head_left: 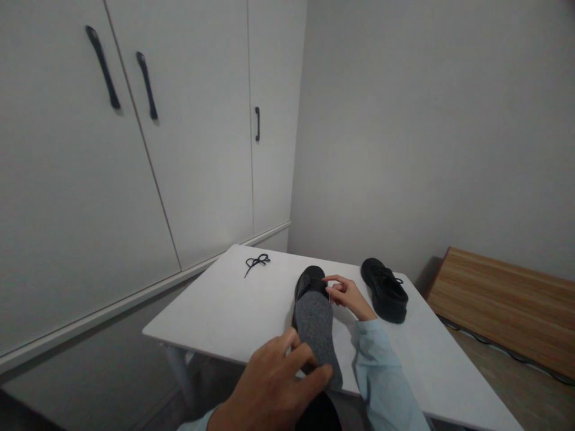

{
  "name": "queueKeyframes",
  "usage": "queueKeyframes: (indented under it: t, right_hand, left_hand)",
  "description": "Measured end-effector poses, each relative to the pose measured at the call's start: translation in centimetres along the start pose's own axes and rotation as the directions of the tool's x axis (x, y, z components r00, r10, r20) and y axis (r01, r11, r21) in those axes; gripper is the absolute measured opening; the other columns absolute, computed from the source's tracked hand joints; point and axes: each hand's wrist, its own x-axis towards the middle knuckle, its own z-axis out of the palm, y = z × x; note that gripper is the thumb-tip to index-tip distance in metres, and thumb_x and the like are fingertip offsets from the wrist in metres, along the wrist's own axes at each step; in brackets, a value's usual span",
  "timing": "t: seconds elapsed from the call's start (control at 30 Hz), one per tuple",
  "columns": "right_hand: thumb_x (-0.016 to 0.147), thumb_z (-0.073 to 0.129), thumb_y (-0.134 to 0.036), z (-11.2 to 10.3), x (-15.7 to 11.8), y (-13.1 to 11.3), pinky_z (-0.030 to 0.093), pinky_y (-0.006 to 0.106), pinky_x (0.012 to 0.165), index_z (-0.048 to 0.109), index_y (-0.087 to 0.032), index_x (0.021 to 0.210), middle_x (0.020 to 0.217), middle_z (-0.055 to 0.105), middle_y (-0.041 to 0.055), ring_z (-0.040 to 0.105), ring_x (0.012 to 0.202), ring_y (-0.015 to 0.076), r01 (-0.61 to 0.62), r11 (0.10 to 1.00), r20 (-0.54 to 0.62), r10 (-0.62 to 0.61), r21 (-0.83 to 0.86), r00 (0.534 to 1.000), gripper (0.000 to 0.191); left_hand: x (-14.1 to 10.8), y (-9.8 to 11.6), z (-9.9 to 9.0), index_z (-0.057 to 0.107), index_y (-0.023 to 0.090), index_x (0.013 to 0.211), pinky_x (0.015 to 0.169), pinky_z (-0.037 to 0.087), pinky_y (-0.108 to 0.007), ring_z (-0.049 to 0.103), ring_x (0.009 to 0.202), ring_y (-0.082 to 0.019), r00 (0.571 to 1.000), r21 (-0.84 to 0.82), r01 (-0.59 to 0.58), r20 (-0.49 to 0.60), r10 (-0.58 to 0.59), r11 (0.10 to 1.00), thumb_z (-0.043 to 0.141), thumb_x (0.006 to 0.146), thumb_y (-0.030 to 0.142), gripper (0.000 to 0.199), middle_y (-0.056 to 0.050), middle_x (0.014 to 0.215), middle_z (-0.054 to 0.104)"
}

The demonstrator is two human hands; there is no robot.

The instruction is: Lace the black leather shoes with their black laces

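A black shoe (305,281) lies toe-away on the white table, its lace-up front bare of a lace as far as I can see. A grey felt insole (314,323) runs into its opening, with the heel end sticking up toward me. Over the near end, my left hand (283,377) is curled, thumb and fingers closed at the insole's edges. My right hand (345,293) pinches the right edge of the shoe's upper with thumb and forefinger. A rounded black part (318,413) shows below my left hand; I cannot tell whether it belongs to the shoe.
A second black shoe (385,290), laced, stands at the table's right rear. A loose dark shoelace (257,261) lies at the back left of the white table (215,305). White cabinets (202,149) line the left, and a wooden board (503,305) is at right.
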Motion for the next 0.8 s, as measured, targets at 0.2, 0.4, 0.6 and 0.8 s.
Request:
queueKeyframes:
  t: [0.2,0.4,0.6,0.8]
  right_hand:
    - [0.07,0.07,-0.039,-0.3,-0.5,-0.3,0.023,0.017,0.034,0.055,-0.013,0.119,0.044,0.055,-0.0073,0.041,0.03,0.0062,-0.089,0.994,0.14,0.08,0.058,0.987,0.057]
    - [0.067,0.073,-0.035,-0.5,-0.8,-0.4,0.021,0.016,0.032,0.063,-0.013,0.106,0.044,0.056,-0.0061,0.047,0.031,0.0079,-0.107,0.985,0.263,0.069,0.133,0.962,0.046]
    - [0.061,0.077,-0.036,-0.7,-1.0,0.3,0.031,0.018,0.031,0.069,-0.015,0.074,0.046,0.061,-0.0008,0.054,0.033,0.0114,-0.127,0.959,0.233,0.067,0.254,0.97,0.026]
    - [0.055,0.081,-0.037,-1.1,-0.8,0.8,0.031,0.02,0.03,0.067,-0.016,0.072,0.043,0.058,-0.0016,0.051,0.032,0.0121,-0.026,0.927,-0.025,0.038,0.373,0.999,0.03]
  left_hand:
    - [-1.3,0.7,1.9,0.059,0.026,0.101,0.053,0.041,-0.021,0.047,0.065,-0.014,0.991,0.056,-0.072,-0.113,0.078,0.996,0.047,0.089,0.019,0.019,-0.002,0.073,0.056]
    - [-1.6,1.3,2.1,0.062,0.027,0.101,0.051,0.042,-0.021,0.05,0.063,-0.014,0.98,0.093,-0.074,-0.175,0.089,0.993,0.055,0.085,0.02,0.019,-0.001,0.07,0.059]
    - [-1.9,1.5,2.0,0.061,0.029,0.105,0.048,0.041,-0.02,0.048,0.06,-0.012,0.981,0.058,-0.08,-0.172,0.089,0.995,0.054,0.086,0.019,0.023,0.001,0.07,0.059]
    - [-1.5,0.3,2.2,0.061,0.027,0.107,0.066,0.05,-0.025,0.052,0.082,-0.017,0.995,-0.146,-0.06,-0.085,0.048,0.987,0.061,0.079,0.046,0.033,-0.005,0.095,0.062]
